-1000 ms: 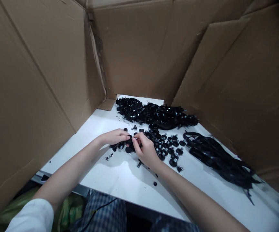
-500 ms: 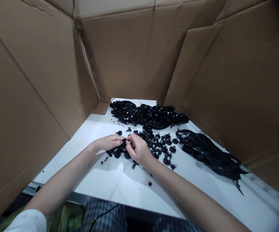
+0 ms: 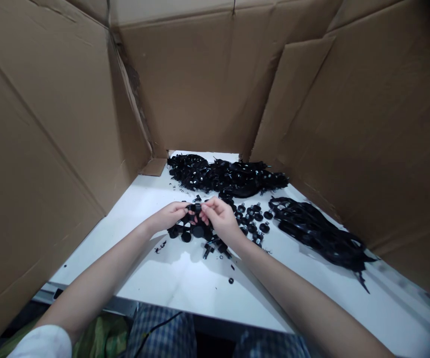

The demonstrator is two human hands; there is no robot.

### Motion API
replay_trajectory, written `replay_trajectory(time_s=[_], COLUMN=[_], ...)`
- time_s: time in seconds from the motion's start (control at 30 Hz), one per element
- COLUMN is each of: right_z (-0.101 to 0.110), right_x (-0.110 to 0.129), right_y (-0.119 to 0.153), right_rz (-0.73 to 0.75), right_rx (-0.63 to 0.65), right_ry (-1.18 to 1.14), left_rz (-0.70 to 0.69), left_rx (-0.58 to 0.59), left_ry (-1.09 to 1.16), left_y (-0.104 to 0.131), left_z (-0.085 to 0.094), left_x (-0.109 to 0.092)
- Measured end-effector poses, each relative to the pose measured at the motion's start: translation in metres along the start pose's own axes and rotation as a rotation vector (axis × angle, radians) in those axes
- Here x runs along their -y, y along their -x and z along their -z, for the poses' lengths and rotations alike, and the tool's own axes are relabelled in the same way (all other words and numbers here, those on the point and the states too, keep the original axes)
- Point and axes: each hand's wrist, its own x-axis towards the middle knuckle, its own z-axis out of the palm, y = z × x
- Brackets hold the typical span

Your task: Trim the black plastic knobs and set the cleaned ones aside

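Over the middle of the white table, my left hand (image 3: 169, 216) pinches a small black part (image 3: 195, 208) by its left side. The thumb and fingers of my right hand (image 3: 220, 220) close on the same part from the right. Its exact kind is too small to make out. Beneath and between the hands lie several round black pieces (image 3: 186, 236), partly hidden by my fingers. To the right of my right hand, more black disc-shaped pieces with silvery stems (image 3: 252, 227) are spread out.
A long heap of black parts (image 3: 233, 179) lies at the back of the table (image 3: 155, 283). On the right is a bundle of black strips (image 3: 319, 238). Tall cardboard walls (image 3: 188, 84) enclose the back and sides. Loose bits, including a small black ring (image 3: 231, 281), lie near the front.
Both hands have risen slightly and moved a little apart, so the black part between them shows more clearly. More black pieces are now visible below the hands.
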Motion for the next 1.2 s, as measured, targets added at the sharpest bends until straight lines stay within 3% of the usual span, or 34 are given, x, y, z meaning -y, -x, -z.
replay_trajectory(time_s=[0.1, 0.23, 0.33, 0.43, 0.6, 0.67, 0.87, 1.07, 1.2], right_z=[0.013, 0.041, 0.046, 0.034, 0.008, 0.002, 0.004, 0.003, -0.001], right_x=[-0.001, 0.001, 0.000, -0.001, 0.006, 0.007, -0.005, -0.005, 0.001], right_y=[-0.016, -0.031, -0.030, -0.020, -0.002, 0.003, 0.004, 0.005, 0.008], right_rz=[-0.020, 0.021, 0.030, 0.105, 0.620, 0.697, 0.567, 0.312, 0.222], right_rx=[-0.169, -0.303, -0.230, -0.141, 0.227, 0.259, 0.188, 0.047, 0.040], right_ry=[-0.011, 0.173, 0.375, 0.539, 1.006, 1.035, 0.874, 0.541, 0.437], left_rz=[0.041, 0.100, 0.133, 0.167, 0.229, 0.228, 0.135, 0.019, -0.010], left_rx=[-0.032, -0.063, -0.082, -0.141, -0.236, -0.235, -0.190, -0.138, 0.013], left_ry=[0.099, 0.243, 0.327, 0.368, 0.422, 0.438, 0.318, 0.028, -0.082], left_y=[-0.002, -0.005, -0.007, -0.008, -0.008, -0.006, -0.003, -0.006, -0.004], left_z=[0.003, 0.005, 0.003, 0.001, -0.005, -0.010, -0.018, -0.003, 0.008], left_x=[0.006, 0.015, 0.016, 0.015, 0.010, 0.006, 0.001, 0.007, 0.003])
